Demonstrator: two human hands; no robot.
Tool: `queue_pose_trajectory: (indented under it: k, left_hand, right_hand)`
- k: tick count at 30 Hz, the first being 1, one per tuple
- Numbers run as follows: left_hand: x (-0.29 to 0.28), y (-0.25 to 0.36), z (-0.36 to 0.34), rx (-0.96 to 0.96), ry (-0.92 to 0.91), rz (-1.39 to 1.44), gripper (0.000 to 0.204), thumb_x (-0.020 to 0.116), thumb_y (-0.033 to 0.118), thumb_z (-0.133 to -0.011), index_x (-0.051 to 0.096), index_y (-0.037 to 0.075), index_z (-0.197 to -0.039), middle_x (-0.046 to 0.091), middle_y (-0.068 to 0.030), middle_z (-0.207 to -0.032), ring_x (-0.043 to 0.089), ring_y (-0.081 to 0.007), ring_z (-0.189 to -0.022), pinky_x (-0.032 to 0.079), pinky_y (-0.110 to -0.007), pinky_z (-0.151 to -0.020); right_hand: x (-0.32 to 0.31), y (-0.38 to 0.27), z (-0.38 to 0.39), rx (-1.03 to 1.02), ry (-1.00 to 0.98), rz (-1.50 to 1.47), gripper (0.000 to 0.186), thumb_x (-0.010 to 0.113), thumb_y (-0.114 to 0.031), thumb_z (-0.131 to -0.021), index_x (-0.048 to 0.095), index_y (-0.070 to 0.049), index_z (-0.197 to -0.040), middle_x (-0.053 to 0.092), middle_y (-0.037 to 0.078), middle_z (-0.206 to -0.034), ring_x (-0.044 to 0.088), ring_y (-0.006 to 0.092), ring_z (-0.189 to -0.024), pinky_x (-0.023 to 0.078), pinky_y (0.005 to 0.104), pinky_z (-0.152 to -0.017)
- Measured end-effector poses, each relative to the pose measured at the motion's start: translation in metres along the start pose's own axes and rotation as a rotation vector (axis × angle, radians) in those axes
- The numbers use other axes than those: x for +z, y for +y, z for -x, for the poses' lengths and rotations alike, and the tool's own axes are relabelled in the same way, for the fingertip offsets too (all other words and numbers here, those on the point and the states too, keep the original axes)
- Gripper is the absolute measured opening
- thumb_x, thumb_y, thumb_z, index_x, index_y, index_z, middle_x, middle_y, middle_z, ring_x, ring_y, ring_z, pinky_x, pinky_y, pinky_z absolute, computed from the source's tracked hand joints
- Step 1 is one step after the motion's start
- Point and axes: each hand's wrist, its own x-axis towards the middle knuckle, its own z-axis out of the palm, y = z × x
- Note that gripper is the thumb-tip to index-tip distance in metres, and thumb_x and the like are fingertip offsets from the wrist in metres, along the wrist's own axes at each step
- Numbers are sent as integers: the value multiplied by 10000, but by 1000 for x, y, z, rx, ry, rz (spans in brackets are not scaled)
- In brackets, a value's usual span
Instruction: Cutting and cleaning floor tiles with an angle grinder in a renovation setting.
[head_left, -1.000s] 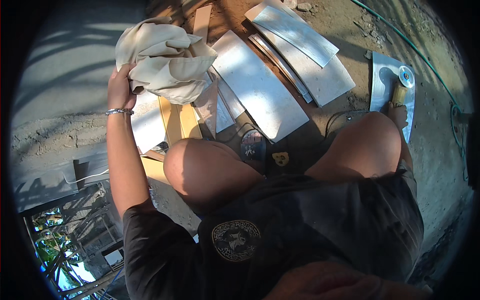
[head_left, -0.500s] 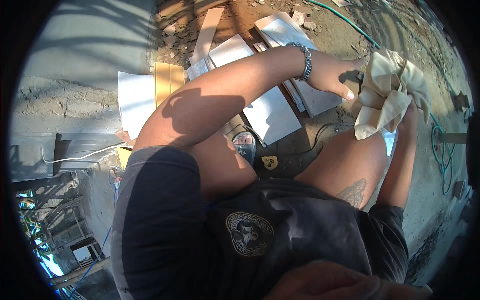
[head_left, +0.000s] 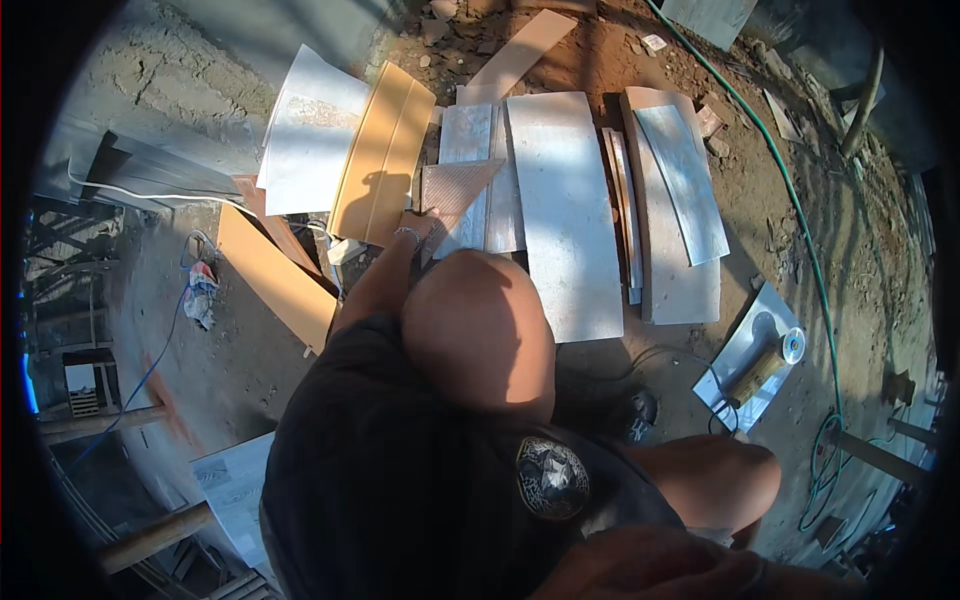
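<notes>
My left hand [head_left: 418,224], with a chain bracelet at its wrist, reaches out past my bent knee. Its fingers close on the edge of a triangular tile offcut [head_left: 458,196] with a ribbed brownish face. Beneath and beside that offcut lie pale tile strips [head_left: 505,215]. Just left of the hand is a yellow-tan tile [head_left: 385,150] with lengthwise lines, next to white tiles [head_left: 312,150]. My right hand does not show.
A large whitish tile [head_left: 565,220] lies ahead, with stacked tiles [head_left: 683,290] to its right. An angle grinder [head_left: 758,378] rests on a glossy tile at right. A green hose [head_left: 800,210] runs down the right. An orange board [head_left: 275,275] lies left.
My left hand has swung from the right over to the left and taken hold of the tile offcut. The cream cloth and my right hand have left the view. My view has turned.
</notes>
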Motion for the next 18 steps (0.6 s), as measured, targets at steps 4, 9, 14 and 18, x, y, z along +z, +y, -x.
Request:
queue_pose_trajectory:
  k: [4,9,14,18]
  left_hand:
    - [28,1,-3,72,166,184,636,845,407,-766,692,-76,-1151,729,-244,-1086,713,-333,-998,533,-408,-890]
    - [27,2,9,33,321,342,439,858,263,-760,725,-58,-1029,753,-196,-963,726,-294,-924,541,-404,-874]
    - [19,-12,24,175,311,138,375,833,237,-772,729,-46,-995,756,-185,-940,730,-263,-885,553,-377,-841]
    - [15,-10,21,326,224,334,384,782,211,-812,698,-55,-1076,758,-159,-912,717,-215,-828,554,-347,-788]
  right_hand:
    - [-107,-136,40,-449,546,-194,356,515,-196,-1029,586,7,-1313,639,113,-1097,609,237,-974,476,345,-912]
    - [-97,-279,69,-733,456,-403,348,522,-234,-1056,578,-7,-1314,597,62,-994,556,163,-937,458,319,-885]
    - [-65,-324,72,-528,-410,-242,430,599,-312,-1007,572,9,-1292,600,53,-838,566,128,-775,483,286,-730]
    - [-70,-335,75,-560,-333,-199,425,588,-324,-1010,575,-15,-1303,622,64,-856,593,138,-777,497,296,-732]
